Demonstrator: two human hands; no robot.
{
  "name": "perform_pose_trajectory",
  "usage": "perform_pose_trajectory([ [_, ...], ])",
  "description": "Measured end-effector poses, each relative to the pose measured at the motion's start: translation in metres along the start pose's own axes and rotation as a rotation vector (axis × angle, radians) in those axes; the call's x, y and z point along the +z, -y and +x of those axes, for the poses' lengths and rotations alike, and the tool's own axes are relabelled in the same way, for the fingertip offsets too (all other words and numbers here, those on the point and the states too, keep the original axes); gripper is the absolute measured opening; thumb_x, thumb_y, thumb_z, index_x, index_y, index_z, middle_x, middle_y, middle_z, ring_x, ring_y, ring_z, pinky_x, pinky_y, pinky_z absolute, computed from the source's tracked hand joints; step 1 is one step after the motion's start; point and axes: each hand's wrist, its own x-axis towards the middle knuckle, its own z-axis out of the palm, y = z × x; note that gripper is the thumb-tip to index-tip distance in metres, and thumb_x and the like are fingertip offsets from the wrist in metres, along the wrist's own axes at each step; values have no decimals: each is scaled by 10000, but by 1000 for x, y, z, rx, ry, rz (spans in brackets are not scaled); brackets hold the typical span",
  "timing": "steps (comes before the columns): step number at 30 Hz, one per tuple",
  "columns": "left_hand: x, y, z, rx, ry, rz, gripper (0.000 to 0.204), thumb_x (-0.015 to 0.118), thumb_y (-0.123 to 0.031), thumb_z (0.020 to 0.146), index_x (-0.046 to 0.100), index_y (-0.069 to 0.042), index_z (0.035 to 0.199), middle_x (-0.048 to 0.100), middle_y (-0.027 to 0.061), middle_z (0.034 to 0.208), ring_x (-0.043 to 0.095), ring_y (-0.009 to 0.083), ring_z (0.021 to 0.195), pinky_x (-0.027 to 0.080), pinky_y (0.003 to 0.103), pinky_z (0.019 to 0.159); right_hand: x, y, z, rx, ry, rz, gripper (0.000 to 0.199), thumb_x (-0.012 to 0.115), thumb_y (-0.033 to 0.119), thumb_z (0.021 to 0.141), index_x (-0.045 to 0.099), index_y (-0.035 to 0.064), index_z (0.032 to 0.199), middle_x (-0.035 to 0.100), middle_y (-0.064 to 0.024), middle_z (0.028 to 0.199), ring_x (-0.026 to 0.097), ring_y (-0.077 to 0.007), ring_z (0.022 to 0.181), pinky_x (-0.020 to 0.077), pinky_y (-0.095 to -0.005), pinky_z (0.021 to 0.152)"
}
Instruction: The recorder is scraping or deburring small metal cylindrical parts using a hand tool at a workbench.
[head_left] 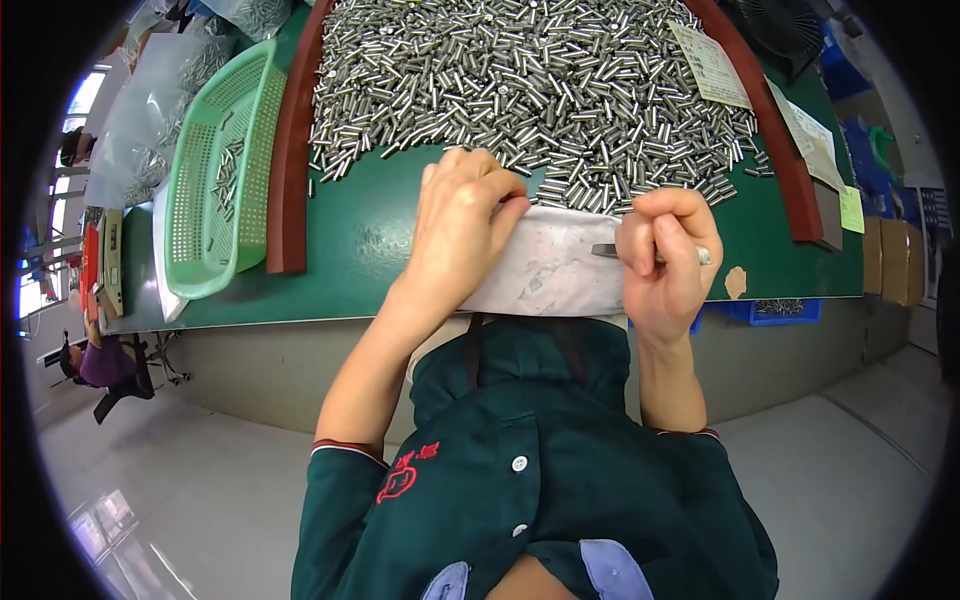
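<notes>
My right hand [668, 262] is closed round a slim metal tool [604, 250], held over a white stained cloth [545, 270] at the table's front edge. The tool's dark flat tip sticks out to the left of my fist, and a silvery end shows on the right. My left hand [465, 215] is by the cloth's left end, at the near edge of a big heap of short shiny metal pins [500, 80]. Its fingers are curled, thumb near forefinger, and whatever lies between them is hidden.
Dark red rails [292, 150] flank the heap on the green table [350, 240]. A green basket [250, 180] with some pins stands left, beside plastic bags [150, 120]. Paper slips [710, 65] lie at right, near a black fan [780, 30]. Another person [105, 362] sits far left.
</notes>
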Motion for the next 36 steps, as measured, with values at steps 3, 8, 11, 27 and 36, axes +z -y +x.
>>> perform_pose_trajectory([
  [3, -2, -1, 5, 17, 89, 59, 68, 614, -70, 664, 594, -28, 713, 520, 65, 703, 476, 227, 730, 357, 327, 664, -1, -1, 0, -13, -8, -39, 173, 382, 26, 799, 530, -55, 838, 416, 8, 524, 318, -21, 431, 228, -175, 402],
  [8, -9, -2, 13, 81, 196, 136, 81, 590, -49, 686, 558, -13, 751, 522, 69, 711, 493, 218, 718, 367, 309, 653, 1, -1, 1, -29, -10, -94, 169, 379, 15, 800, 527, -56, 837, 451, -3, 558, 338, -25, 431, 253, -175, 405],
  [11, -13, 5, 7, -145, 147, -228, 79, 582, -37, 711, 552, -4, 776, 540, 53, 709, 519, 154, 665, 391, 267, 603, 2, -1, -2, -25, -7, -109, 164, 377, 4, 797, 525, -57, 837, 488, -25, 599, 356, -29, 435, 274, -175, 409],
  [27, -15, 19, -9, -613, 123, -1206, 196, 464, -52, 851, 528, 66, 994, 585, 98, 789, 533, 92, 642, 450, 208, 608, 3, -1, -5, -30, 16, -163, 152, 381, -9, 789, 517, -57, 835, 549, -82, 724, 376, -38, 445, 296, -181, 412],
  [36, -13, 19, -10, -621, 102, -1199, 200, 505, -31, 822, 530, 68, 993, 590, 108, 795, 542, 101, 658, 456, 213, 623, 3, 0, -5, -17, 17, -149, 154, 378, -1, 794, 514, -59, 838, 520, -58, 672, 372, -38, 449, 293, -180, 417],
])
